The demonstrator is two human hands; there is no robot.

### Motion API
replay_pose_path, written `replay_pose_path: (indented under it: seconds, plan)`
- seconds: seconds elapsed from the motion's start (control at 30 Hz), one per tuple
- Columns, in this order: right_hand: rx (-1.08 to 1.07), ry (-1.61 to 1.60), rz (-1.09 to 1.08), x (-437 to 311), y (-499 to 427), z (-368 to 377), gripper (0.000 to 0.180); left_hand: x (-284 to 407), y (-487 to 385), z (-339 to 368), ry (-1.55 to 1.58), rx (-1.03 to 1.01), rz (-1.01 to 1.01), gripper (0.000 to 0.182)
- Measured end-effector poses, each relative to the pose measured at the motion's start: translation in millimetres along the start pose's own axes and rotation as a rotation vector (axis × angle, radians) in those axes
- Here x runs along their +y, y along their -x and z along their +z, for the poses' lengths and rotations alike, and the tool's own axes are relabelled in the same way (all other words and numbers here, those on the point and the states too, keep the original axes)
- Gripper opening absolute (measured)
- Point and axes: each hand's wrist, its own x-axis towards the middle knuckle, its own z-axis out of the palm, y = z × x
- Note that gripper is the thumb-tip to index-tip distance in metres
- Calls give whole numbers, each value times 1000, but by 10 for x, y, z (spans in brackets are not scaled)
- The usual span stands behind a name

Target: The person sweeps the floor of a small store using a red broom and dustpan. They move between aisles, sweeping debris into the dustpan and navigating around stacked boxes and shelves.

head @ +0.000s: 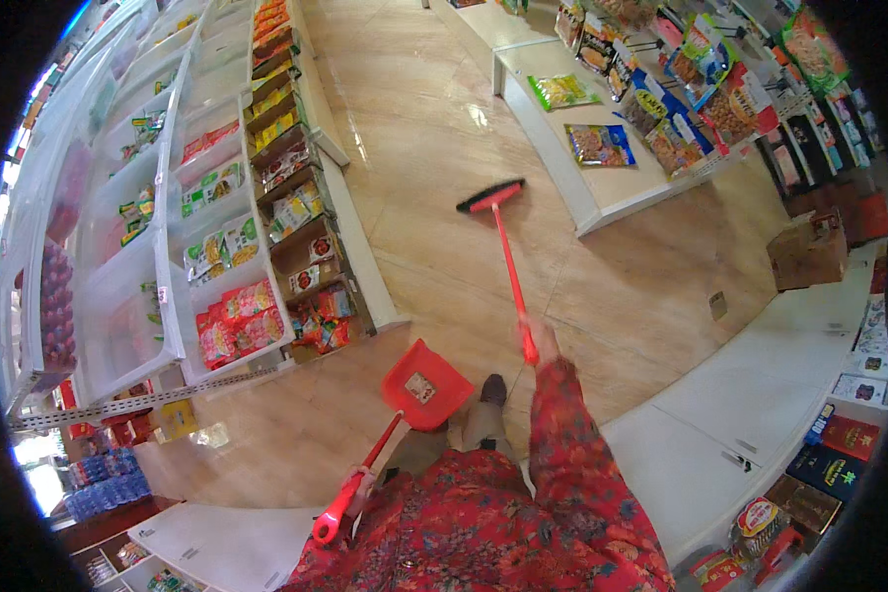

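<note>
My right hand (542, 339) grips the upper end of a red broom handle (509, 270). The handle reaches forward to the broom head (491, 195), red with dark bristles, which is on or just above the tiled floor (444, 244). In my left hand (360, 494), close to my body, is the red handle of a plastic dustpan (444, 388). The pan is in front of my legs and has a label stuck on it. Broom head and dustpan are well apart. I make out no debris in the pan.
Left of the aisle stands a shelf with clear plastic bins (226, 244) and cartons of packaged snacks (296, 214). A white display ledge (555, 140) with a projecting corner holds snack bags on the right. White cabinets (710, 399) and a cardboard box (806, 251) stand further right.
</note>
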Motion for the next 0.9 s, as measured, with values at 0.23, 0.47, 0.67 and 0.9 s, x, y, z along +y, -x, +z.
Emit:
replay_pose_path:
  seconds: [0.23, 0.47, 0.67, 0.9]
  plan:
    - [102, -299, 264, 512, 1907, -589, 15, -104, -139, 67, 124, -34, -39, 7]
    - [-22, -329, 194, 109, 1965, -427, 7, 67, -154, 263, 31, -36, -4, 8]
    - [-130, -125, 36, -579, 475, -332, 11, 385, -85, 420, 21, -60, -139, 13]
    - [-278, -728, 24, -992, -1017, -227, 11, 772, -108, 568, -164, -65, -200, 14]
